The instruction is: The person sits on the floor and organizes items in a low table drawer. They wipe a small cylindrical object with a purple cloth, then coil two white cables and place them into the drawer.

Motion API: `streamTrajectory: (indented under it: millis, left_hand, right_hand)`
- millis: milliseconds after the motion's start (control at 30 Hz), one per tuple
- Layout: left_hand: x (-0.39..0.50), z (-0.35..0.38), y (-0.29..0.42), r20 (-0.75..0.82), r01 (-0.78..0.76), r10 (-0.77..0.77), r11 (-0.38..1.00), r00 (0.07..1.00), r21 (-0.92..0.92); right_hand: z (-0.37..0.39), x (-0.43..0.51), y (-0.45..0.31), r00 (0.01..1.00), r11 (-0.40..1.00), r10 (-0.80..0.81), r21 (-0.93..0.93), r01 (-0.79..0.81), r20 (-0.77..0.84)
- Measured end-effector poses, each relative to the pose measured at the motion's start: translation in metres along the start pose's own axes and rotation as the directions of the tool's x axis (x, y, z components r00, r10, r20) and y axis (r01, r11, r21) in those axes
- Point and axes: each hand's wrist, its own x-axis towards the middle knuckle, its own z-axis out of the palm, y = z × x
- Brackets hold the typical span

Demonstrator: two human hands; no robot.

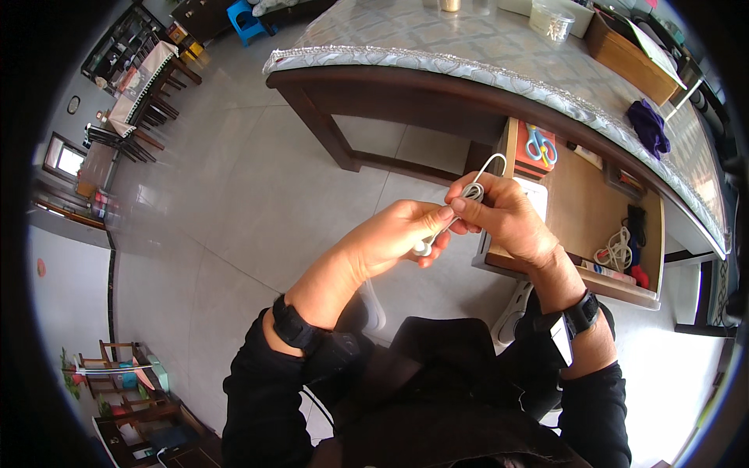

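Observation:
My left hand [409,231] and my right hand [497,213] meet above the floor, in front of the open drawer. Between them they hold a thin white cable [473,192], wound into a small bundle at the right fingers, with a loop sticking up past them. White ends that look like earbuds [421,248] hang by the left fingers. The wooden drawer [585,199] holds light-blue scissors [539,144] on a red box [529,169], a tangled white cable [614,250], a tube [608,272] and a black item [635,225].
A dark wooden table [409,88] with a lace-edged cover stands over the drawer. On it are a purple cloth [648,128], a wooden box [629,58] and a clear tub of cotton swabs [552,22]. A blue stool [244,22] and a dining table [143,88] stand farther off.

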Motion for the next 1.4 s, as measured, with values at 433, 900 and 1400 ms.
streamTrajectory:
  millis: [433, 900, 1400]
  left_hand:
    - [-0.006, 0.0, 0.0, 0.066, 0.056, -0.033, 0.916, 0.997, -0.397]
    - [-0.002, 0.008, -0.01, -0.215, -0.186, 0.352, 0.816, 0.911, 0.548]
    - [-0.025, -0.02, 0.0, 0.011, -0.052, 0.054, 0.985, 0.998, -0.163]
  right_hand:
    - [-0.003, 0.002, 0.004, 0.997, 0.997, -0.076, 0.009, 0.076, -0.028]
    - [0.0, 0.002, 0.002, 0.992, 0.994, -0.094, -0.071, 0.087, -0.09]
    - [-0.018, -0.003, -0.012, 0.908, 0.914, -0.325, -0.335, 0.231, -0.263]
